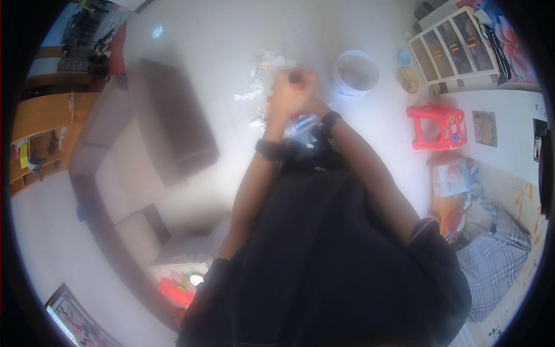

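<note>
Both of my hands are close together in front of me, over the pale floor. My left hand (281,99) wraps round a small reddish cylinder with a dark round top (296,79); blur hides its exact kind. My right hand (314,105) presses against it from the other side, its fingers closed and partly hidden. White crumpled scraps (252,89) lie scattered on the floor beyond and to the left of my hands. Just below my wrists is a blue-and-white printed packet (305,124), partly covered. Dark bands circle both wrists.
A white bucket (340,85) stands right of my hands. Farther right are a red plastic stool (414,128), a round yellowish container (407,80) and a white cabinet (430,58). A brown sofa (167,115) takes up the left side.
</note>
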The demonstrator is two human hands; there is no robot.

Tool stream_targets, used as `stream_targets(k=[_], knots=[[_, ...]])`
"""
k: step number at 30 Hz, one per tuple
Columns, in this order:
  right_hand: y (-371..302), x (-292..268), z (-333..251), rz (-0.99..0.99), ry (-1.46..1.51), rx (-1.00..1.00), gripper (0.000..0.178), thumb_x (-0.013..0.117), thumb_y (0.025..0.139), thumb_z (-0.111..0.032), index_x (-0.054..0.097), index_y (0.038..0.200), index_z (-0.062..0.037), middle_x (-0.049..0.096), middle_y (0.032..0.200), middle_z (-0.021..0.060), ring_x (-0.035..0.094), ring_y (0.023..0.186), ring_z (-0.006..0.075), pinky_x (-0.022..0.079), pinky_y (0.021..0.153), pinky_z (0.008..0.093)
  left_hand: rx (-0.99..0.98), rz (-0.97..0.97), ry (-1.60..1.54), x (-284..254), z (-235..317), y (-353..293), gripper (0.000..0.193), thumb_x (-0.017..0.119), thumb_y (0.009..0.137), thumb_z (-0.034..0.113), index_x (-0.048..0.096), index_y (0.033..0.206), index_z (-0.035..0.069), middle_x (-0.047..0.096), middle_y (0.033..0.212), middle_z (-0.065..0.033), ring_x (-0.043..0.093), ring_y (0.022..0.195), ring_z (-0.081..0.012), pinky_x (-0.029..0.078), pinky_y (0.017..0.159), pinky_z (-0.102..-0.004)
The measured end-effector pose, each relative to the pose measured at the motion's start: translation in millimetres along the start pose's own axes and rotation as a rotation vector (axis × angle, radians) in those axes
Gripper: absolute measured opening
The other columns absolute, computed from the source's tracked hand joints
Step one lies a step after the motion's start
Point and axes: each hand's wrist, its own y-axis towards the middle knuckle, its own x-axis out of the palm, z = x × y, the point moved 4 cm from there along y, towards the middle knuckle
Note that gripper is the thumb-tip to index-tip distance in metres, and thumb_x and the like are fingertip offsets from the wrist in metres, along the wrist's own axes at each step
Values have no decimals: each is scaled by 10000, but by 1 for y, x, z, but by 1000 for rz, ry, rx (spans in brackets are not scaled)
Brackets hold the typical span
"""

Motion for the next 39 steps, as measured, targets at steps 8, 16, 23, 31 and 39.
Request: stream_targets(k=[8, 16, 23, 31, 39], knots=[[-5, 2, 12, 84, 52, -42, 335, 706, 747, -130, 610, 1043, -6, 654, 890, 70, 623, 806, 139, 502, 692, 286, 72, -182, -87, 2, 13, -11, 126, 596, 698, 79, 526, 619, 11, 504, 570, -12, 467, 561, -87, 380, 532, -258], [-4, 3, 7, 98, 64, -92, 315, 698, 753, -148, 612, 1017, 1, 651, 872, 72, 622, 790, 137, 502, 666, 284, 111, -201, 56, -9, 26, -15, 107, 615, 712, 86, 565, 700, -9, 540, 611, -72, 511, 586, -138, 415, 561, -289], [21, 18, -22, -167, -56, -179, 302, 690, 758, -164, 614, 994, 8, 649, 856, 74, 622, 776, 134, 501, 644, 282, 174, -279, -85, -56, 105, -26, 129, 594, 725, 53, 531, 627, -1, 486, 551, -1, 442, 532, -80, 353, 487, -247], [52, 26, 3, -188, -53, -156, 287, 683, 756, -168, 621, 967, 15, 647, 832, 73, 620, 765, 133, 497, 634, 278, 167, -112, 61, -64, 56, -25, 82, 588, 723, 30, 550, 664, -13, 500, 576, -4, 459, 557, -72, 374, 505, -231], [59, 26, 82, -53, -22, -39, 270, 677, 748, -164, 630, 938, 22, 647, 803, 70, 618, 757, 132, 492, 635, 274, 230, -210, 59, -33, -6, -34, 90, 614, 679, 47, 545, 667, -10, 511, 578, -9, 453, 565, -71, 375, 511, -237]])
